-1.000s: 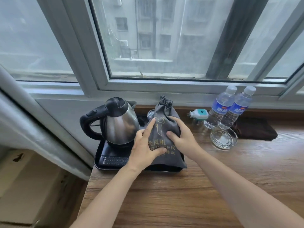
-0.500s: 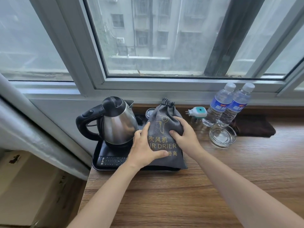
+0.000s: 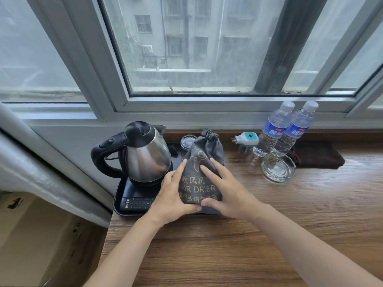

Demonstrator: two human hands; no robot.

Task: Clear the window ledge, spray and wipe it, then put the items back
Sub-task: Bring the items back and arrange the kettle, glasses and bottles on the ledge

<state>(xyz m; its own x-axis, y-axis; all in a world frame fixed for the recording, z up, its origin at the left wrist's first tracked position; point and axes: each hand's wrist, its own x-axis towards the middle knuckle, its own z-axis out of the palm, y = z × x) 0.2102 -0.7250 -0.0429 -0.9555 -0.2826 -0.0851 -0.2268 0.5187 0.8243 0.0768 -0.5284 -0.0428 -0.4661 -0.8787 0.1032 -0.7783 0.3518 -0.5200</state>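
So the wooden window ledge (image 3: 228,255) runs wide, with its left edge dropping off right by the black tray (image 3: 122,200); the tray's near-left corner sits just about at that edge. All the stuff is crowded toward 12 o'clock against the window frame, and the whole near half of the wood is bare planks with just two forearms crossing it.

Going from 9 o'clock over: one steel kettle (image 3: 145,156) with a black handle stands upright on the tray, one remote (image 3: 137,203) lies flat on the tray's near side, and one glass (image 3: 187,141) peeks out behind the bag. One grey hair dryer bag (image 3: 204,162) stands on the tray's right part, drawstring top bunched up, touching or nearly touching the kettle.

Left hand (image 3: 173,200) is flat on the bag's left side, fingers straight and thumb along the bottom edge. Right hand (image 3: 227,193) lies on the right side, fingers stretched up the front, thumb tucked low. Both are cupping and pressing it rather than curling around it.

Toward 2 o'clock: one white and teal plug-in (image 3: 247,139) just beside the bag, two water bottles (image 3: 287,129) touching each other, one clear glass ashtray (image 3: 278,167) right in front of them, and one dark folded cloth (image 3: 317,156) near the wall. Past that the wood is open out to 3 o'clock.
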